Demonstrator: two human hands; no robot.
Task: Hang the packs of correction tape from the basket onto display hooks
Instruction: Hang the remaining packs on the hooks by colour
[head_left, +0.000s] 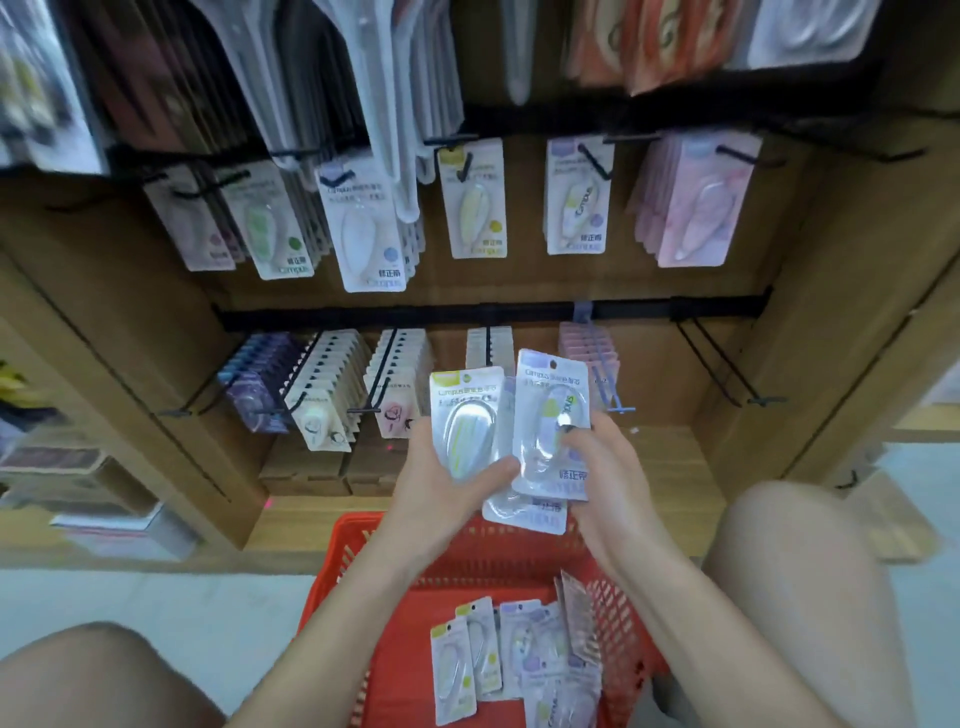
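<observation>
Left hand (441, 483): at frame centre, fingers curled round a yellow-green pack (465, 415), thumb on its front.
Right hand (597, 467): just beside it, pinching a purple-labelled pack (553, 415); a third pack (524, 512) sits behind — which hand holds it, I cannot tell.
Basket (358, 545): red, lower centre, with loose packs (514, 660) lying inside.
Display hooks (727, 364): black, on the rail across mid-frame — the right pair bare.
</observation>
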